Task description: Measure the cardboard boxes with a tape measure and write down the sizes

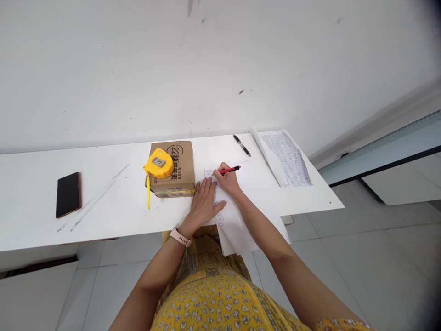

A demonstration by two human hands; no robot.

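My right hand [227,179] is closed around a red pen [230,170], its tip down on a sheet of paper [255,220] that bears handwriting along its left side. Flat on that sheet's left edge lies my left hand [206,202], fingers stretched out and thumb apart. Its fingertips are close to a brown cardboard box [184,165] with black print; whether they touch it I cannot tell. On top of the box sits a yellow tape measure [164,171], with a yellow strap hanging over the side.
A dark phone [68,195] lies at the left of the white table [110,161]. Behind my right hand is a black-and-grey pen [242,145]. Written-on sheets [287,158] rest at the right end. The wall runs along the back edge.
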